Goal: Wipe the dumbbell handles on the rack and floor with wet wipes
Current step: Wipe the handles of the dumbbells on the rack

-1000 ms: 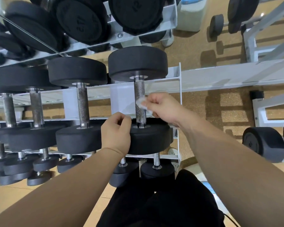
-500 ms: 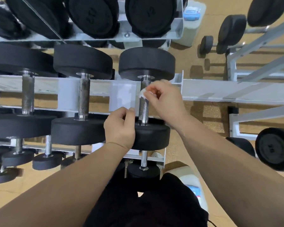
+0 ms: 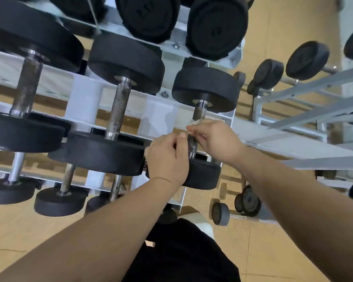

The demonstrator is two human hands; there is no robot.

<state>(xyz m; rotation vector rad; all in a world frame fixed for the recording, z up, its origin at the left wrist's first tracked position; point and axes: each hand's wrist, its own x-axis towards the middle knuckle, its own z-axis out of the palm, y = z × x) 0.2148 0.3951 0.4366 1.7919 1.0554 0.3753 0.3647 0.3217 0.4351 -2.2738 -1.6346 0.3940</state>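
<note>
Handle of the end dumbbell sits just off centre of the view, toward 2 o'clock. The dumbbell lies across the middle shelf of the white rack, one black head at 12 o'clock from the grip and the other at 6 o'clock.

The right hand comes in from 4 o'clock, its fingers curled round the middle of the handle. A white wet wipe is pinched between the fingertips and the steel. Only a crumpled edge of it shows, at the hand's 10 o'clock side, touching the handle, and the rest is hidden under the fingers.

The left hand is at 8 o'clock from the handle. Its fingers are curled over the rim of the dumbbell's near head, and the thumb points up just beside the bare lower part of the handle. It is close to the right hand, with a short strip of knurled metal showing between them.

At 9 o'clock on the same shelf lie a second dumbbell and a larger third dumbbell, whose grip looks darker and spotted. More black heads fill the top shelf at 12 o'clock. Small floor dumbbells lie at 5 o'clock on the tan floor, and a grey second rack runs off at 2 o'clock.
</note>
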